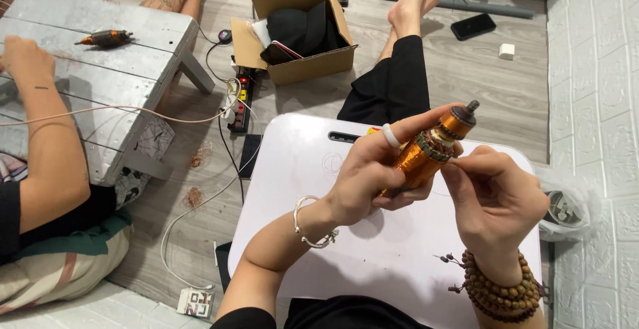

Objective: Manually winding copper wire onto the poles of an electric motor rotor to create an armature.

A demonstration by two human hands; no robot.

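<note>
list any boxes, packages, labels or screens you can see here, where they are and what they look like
Cardboard box: on the floor at top centre, brown, flaps open, dark cloth inside.
Phone: flat on the floor at top right, black rectangle, screen dark.
Printed packet: on the floor at bottom left, small, white with dark print.
Plastic bag: by the right wall, thin, clear and crumpled.

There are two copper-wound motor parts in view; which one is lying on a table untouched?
The small dark one on the grey wooden table at upper left. The other rotor is held by both hands, left and right.
</note>
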